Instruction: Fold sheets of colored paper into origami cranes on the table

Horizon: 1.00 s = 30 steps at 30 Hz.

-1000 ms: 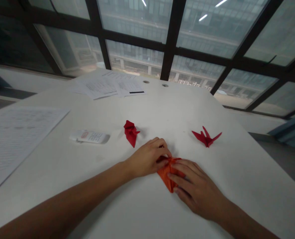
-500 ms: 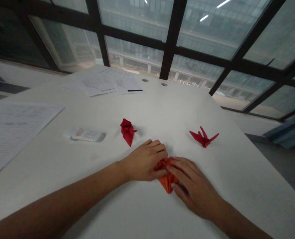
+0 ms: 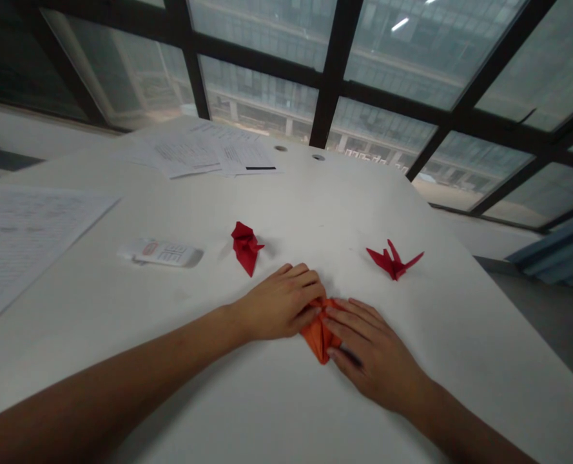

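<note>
A folded piece of orange origami paper (image 3: 319,338) lies on the white table (image 3: 247,412) between my hands, one pointed end toward me. My left hand (image 3: 286,303) is closed on its upper left part, fingers curled and thumb on top. My right hand (image 3: 370,345) rests over its right side with fingers stretched out, their tips pressing on the paper. Both hands cover part of the folds. Beyond my left hand lies a red folded paper figure (image 3: 246,248). Farther right stands a red paper crane (image 3: 395,261).
A white packet with printed lettering (image 3: 165,252) lies left of the red figure. Printed sheets (image 3: 25,238) cover the table's left side, and more papers (image 3: 194,154) lie at the back. Dark-framed windows (image 3: 322,84) rise behind the table.
The view has tilted slightly, so the table's things sit a little higher. My left thumb has drawn back slightly over the orange paper; both hands stay on it.
</note>
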{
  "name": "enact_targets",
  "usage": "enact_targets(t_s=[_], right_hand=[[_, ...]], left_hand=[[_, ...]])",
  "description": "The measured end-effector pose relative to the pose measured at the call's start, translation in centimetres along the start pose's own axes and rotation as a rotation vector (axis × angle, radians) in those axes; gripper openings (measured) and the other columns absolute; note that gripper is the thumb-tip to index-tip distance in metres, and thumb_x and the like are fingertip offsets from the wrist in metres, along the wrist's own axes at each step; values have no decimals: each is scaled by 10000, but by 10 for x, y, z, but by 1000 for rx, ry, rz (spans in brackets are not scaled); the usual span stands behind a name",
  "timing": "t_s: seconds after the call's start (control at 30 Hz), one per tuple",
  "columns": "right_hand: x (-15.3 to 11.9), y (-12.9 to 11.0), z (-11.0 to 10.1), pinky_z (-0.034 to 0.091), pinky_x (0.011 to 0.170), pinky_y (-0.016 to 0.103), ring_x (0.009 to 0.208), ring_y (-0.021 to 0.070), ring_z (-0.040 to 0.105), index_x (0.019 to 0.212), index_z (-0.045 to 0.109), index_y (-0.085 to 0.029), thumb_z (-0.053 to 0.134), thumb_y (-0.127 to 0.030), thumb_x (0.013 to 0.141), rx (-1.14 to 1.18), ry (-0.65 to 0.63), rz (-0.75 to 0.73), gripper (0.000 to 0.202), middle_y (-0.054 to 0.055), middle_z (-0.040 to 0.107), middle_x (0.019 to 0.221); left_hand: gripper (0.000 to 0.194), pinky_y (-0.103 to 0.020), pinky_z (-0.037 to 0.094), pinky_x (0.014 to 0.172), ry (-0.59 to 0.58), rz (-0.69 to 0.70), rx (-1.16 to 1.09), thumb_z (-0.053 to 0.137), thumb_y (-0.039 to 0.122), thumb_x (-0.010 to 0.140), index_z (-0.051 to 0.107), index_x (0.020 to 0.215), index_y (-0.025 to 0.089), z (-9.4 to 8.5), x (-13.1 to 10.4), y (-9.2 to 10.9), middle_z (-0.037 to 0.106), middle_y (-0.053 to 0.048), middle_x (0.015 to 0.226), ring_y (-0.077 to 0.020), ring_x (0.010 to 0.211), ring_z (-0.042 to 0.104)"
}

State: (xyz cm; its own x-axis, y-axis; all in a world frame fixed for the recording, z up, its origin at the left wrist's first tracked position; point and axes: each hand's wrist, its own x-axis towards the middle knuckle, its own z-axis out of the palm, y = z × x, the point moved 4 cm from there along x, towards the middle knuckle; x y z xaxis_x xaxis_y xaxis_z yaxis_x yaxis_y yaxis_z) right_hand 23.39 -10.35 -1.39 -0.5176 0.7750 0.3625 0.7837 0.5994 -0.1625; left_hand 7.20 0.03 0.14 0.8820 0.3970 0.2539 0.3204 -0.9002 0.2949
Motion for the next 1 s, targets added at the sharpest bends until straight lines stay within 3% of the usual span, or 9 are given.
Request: enact_targets(t_s=[0.1,0.27,0.43,0.57,0.8,0.93,1.0], right_hand=[[-1,1,0,454,1159,544,1330,289,576,1370,588,-155,655,-220,920,14,0,4,460,134,663,1384],[-2,1,-2,492,1122,542,1333,310,568,1304,609,-175,682,-269,913,55,26,9,409,148,672,1350],[-2,2,-2,492,1126,522,1365,312,519,1348,566,-180,684,-282,913,70,-7,80,461,163,579,1441],[-3,3,-4,512,1092,529,1379,331,473,1416,507,-197,667,-306,930,69,54,122,524,198,444,1514],[-2,2,-2,542,985,487,1152,285,566,1319,596,-254,641,-253,953,117,-66,100,369,126,568,1271],[0,3,-3,530,1004,443,1164,267,559,1220,590,-211,607,-197,951,206,-25,161,269,129,573,1244],[0,5,-3,528,998,417,1136,247,571,1164,581,-213,557,-129,943,252,14,198,237,116,582,1201]], left_hand=[[182,-375,401,900,-3,7,-21,517,316,996,626,1096,211,-1,-1,-1,622,-63,1067,-236,1023,535],[431,-403,412,909,-23,25,-53,630,559,904,625,1167,218,-5,-2,2,615,-75,1080,-267,1023,529],[325,-404,419,905,-16,15,-34,660,430,891,628,1126,208,-4,-1,2,625,-79,1070,-267,1018,533],[208,-402,433,901,-9,-8,-53,561,333,962,620,1111,201,-1,0,-3,651,-78,1054,-263,1021,543],[465,-408,465,989,52,-75,-159,415,151,1001,441,1461,217,2,-1,-12,649,-89,1136,-242,1073,563],[520,-400,469,1016,53,-51,-110,490,76,910,545,1387,277,3,-2,-11,544,-95,1336,-239,1131,555],[455,-401,467,1024,57,-32,-101,516,77,890,626,1286,273,1,-3,-9,515,-92,1389,-245,1152,546]])
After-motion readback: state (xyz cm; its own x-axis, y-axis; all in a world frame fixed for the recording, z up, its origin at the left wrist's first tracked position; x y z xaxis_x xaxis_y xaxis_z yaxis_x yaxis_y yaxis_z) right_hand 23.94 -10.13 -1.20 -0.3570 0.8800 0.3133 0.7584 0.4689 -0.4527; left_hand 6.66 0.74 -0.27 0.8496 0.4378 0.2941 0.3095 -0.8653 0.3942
